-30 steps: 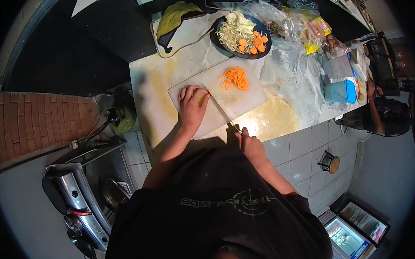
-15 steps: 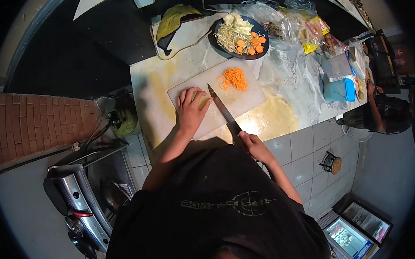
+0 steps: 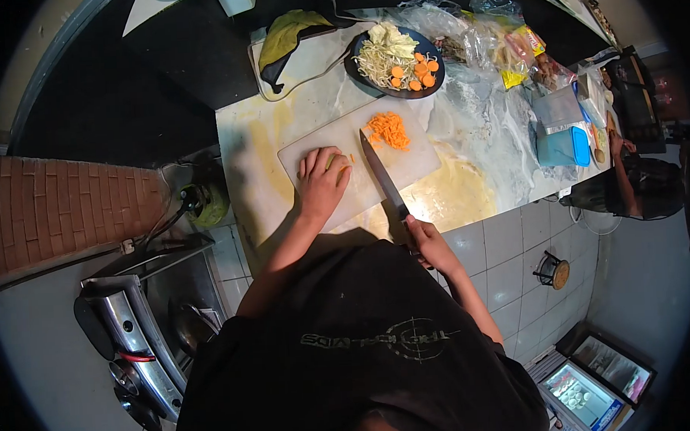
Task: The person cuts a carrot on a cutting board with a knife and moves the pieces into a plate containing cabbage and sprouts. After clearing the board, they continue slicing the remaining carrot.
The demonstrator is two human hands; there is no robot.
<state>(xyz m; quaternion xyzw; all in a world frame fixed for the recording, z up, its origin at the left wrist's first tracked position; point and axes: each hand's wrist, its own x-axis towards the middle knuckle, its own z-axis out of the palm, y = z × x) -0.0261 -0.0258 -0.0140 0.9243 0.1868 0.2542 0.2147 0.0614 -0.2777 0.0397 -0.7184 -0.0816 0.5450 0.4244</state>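
Steel knife (image 3: 382,172) in right hand (image 3: 431,246); left hand (image 3: 323,186) arches, perhaps over carrot (image 3: 351,159).

On the cutting board (image 3: 337,204), the left hand (image 3: 324,184) rests, fingers curled. The right hand (image 3: 431,246) grips a knife (image 3: 382,174), its tip beside the board's carrot pile (image 3: 388,130).

Marbled table (image 3: 476,133) — cutting board (image 3: 418,154), plate (image 3: 410,94), bags (image 3: 478,44)
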